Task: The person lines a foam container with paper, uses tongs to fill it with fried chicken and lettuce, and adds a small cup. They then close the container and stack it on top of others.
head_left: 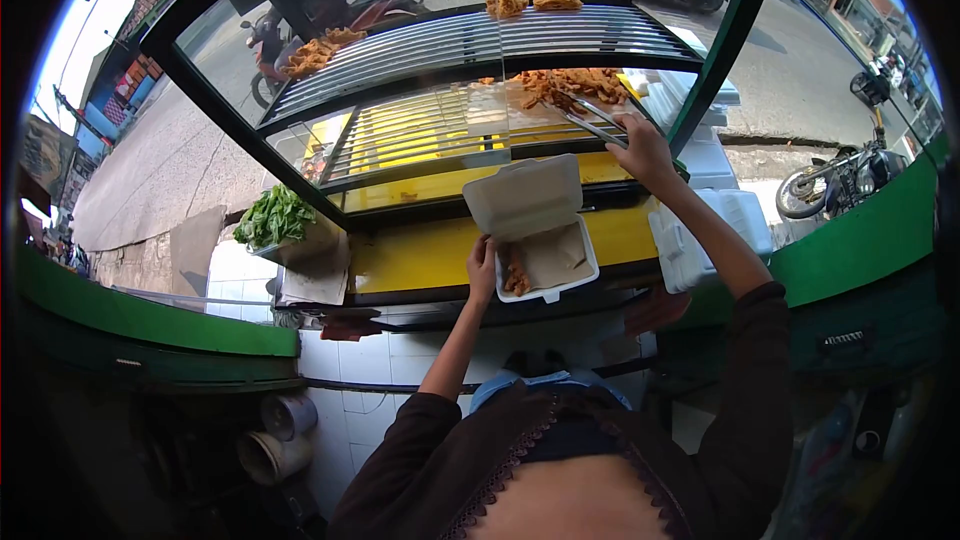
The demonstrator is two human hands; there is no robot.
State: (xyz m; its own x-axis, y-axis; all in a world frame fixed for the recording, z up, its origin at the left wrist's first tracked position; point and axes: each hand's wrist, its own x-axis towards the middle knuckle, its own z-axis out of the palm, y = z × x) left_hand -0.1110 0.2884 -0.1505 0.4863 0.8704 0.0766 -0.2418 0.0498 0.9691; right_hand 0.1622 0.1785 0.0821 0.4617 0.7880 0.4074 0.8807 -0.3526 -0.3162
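My right hand (643,152) is closed round a pair of metal tongs (600,130). The tongs reach into the glass display case, their tips at a pile of fried chicken pieces (595,83) on brown paper. My left hand (482,268) grips the left side of an open white foam takeaway box (524,196), its lid tipped up at the back. Brown paper lines the box, and a small fried piece (516,270) lies at its left side, near my left fingers. Whether the tong tips hold a piece is too small to tell.
The case has a slatted upper shelf (420,60) with more fried pieces (533,2). Stacked foam boxes (712,230) stand at the right. Leafy greens (276,216) fill a container at the left, beside brown paper sheets (316,278). Motorcycles (845,180) are on the street beyond.
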